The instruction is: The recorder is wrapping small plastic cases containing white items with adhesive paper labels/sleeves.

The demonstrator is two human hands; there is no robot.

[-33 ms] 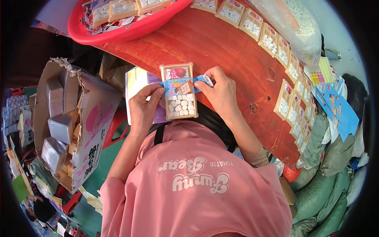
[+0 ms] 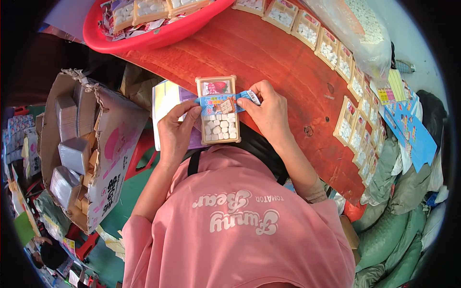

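A shallow tan tray (image 2: 220, 139) of small white pieces lies at the table's near edge in front of me, with a strawberry-printed packet (image 2: 215, 87) in its far compartment. Across its middle runs a blue printed paper strip (image 2: 211, 106). My left hand (image 2: 175, 126) is closed, thumb and fingers pinching the strip's left end beside the tray. With thumb and forefinger, my right hand (image 2: 265, 111) grips the other end, which sticks out past the tray's right side. Fingers hide parts of both strip ends.
A red basin (image 2: 144, 44) holding packets and filled trays stands at the far left of the red table (image 2: 283, 86). Rows of filled trays (image 2: 345, 128) line its far and right edges, near blue printed sheets (image 2: 414, 132). An open carton (image 2: 115, 158) with clear plastic lids stands left.
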